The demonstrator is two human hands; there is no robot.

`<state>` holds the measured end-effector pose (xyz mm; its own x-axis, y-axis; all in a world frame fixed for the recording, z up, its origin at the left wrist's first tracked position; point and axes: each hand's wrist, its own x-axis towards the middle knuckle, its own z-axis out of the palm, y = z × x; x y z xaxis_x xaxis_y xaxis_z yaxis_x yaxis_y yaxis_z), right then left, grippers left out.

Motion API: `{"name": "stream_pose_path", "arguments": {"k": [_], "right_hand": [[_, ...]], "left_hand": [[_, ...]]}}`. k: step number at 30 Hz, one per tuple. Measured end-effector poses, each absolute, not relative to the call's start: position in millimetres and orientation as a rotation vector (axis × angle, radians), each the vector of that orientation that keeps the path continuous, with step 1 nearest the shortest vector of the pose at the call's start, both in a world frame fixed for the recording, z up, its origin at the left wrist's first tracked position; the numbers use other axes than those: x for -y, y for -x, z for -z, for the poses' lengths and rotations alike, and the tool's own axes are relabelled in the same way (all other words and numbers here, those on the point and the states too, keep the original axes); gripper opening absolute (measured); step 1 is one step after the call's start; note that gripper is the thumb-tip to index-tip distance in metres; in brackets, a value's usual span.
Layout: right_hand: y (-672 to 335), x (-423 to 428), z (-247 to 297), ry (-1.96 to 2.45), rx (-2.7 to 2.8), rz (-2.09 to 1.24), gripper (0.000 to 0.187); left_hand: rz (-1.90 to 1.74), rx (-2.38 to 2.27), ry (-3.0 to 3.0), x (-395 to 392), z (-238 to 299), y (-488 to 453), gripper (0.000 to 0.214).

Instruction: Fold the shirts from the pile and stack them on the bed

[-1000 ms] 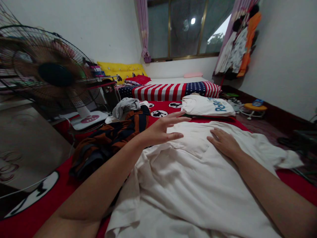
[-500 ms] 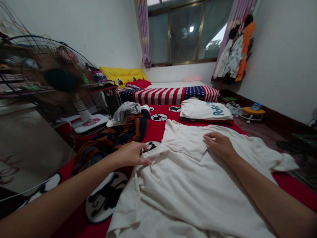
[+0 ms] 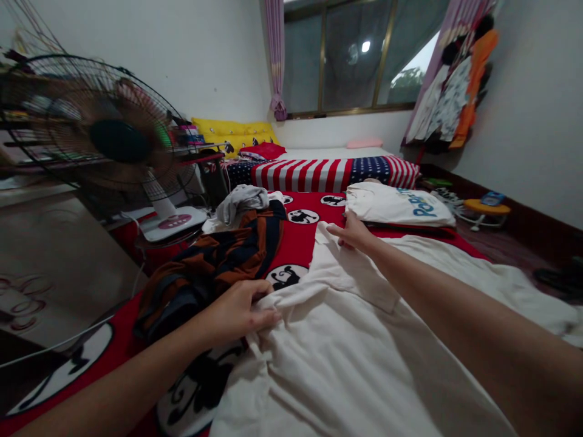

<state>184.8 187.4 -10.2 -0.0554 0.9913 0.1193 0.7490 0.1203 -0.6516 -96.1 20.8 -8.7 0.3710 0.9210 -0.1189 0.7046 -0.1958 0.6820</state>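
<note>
A cream-white shirt [image 3: 364, 352] lies spread over a red bed cover with black-and-white cartoon patches [image 3: 296, 243]. My left hand [image 3: 239, 309] is closed on the shirt's left edge, pinching a fold of cloth near the sleeve. My right hand [image 3: 350, 233] reaches across to the shirt's far left corner by the collar, with its fingers closed on the fabric there.
A folded white shirt with blue lettering [image 3: 396, 206] lies just beyond the right hand. A crumpled orange and navy garment [image 3: 214, 261] and a grey one [image 3: 241, 200] lie left. A standing fan [image 3: 109, 145] is at left. A stars-and-stripes blanket [image 3: 328, 173] lies farther back.
My left hand went from hovering open over the shirt to its left edge and closed on it. My right hand slid from the chest up to the far collar corner.
</note>
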Motion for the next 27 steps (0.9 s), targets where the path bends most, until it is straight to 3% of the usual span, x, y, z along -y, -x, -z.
{"name": "stream_pose_path", "arguments": {"k": [2, 6, 10, 13, 17, 22, 25, 27], "right_hand": [[-173, -197, 11, 1.815, 1.88, -0.621, 0.05], [-166, -220, -2, 1.921, 1.985, -0.531, 0.022], [-168, -249, -18, 1.851, 1.894, -0.421, 0.025], [-163, -259, -10, 1.676, 1.79, -0.533, 0.018], [-156, -247, 16, 1.579, 1.807, -0.644, 0.051], [-172, -218, 15, 1.78, 1.98, -0.239, 0.041], [-187, -199, 5, 2.073, 2.158, -0.01, 0.059], [-193, -185, 2, 2.07, 2.274, -0.02, 0.06]], "left_hand": [[-0.427, -1.348, -1.851, -13, 10, 99, 0.023], [-0.446, -1.287, -1.687, -1, 9, 103, 0.025], [-0.555, -1.298, -1.601, 1, 6, 108, 0.032], [-0.633, -1.28, -1.543, -3, 12, 112, 0.035], [-0.567, -1.231, -1.468, -3, 22, 114, 0.035], [-0.311, -1.396, -1.654, 14, 13, 117, 0.026], [-0.14, -1.567, -1.795, 24, 9, 125, 0.025], [-0.075, -1.581, -1.826, 29, 9, 130, 0.03]]}}
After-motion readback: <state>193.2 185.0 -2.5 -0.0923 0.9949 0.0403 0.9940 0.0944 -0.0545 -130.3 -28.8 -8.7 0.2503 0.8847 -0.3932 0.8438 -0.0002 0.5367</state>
